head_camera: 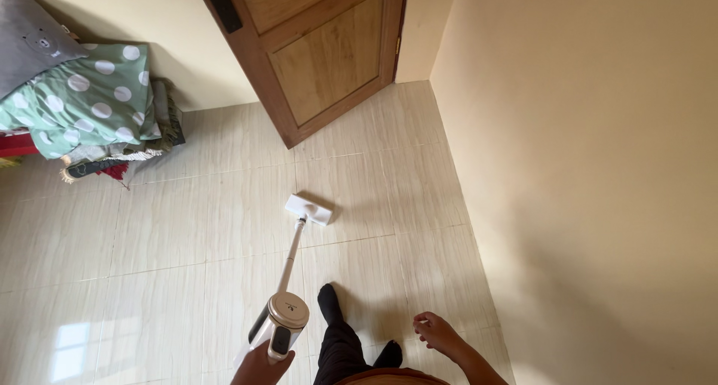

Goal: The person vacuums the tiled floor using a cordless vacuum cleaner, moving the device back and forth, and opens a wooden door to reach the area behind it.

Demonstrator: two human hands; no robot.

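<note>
Open tile ahead, walls and clutter at the edges

Ahead of the left hand (262, 362) the tiled floor (187, 235) lies open up to a wooden door (321, 56); a pile of bedding (90, 108) blocks far left, and beside the right hand (437, 333) the wall (598, 205) closes in.

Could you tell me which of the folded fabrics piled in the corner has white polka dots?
The green blanket in the middle of the pile; the grey pillow above it shows a small bear face instead.

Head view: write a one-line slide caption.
Left hand holds a white stick vacuum, its head on the tiled floor near a wooden door; right hand free.
</note>
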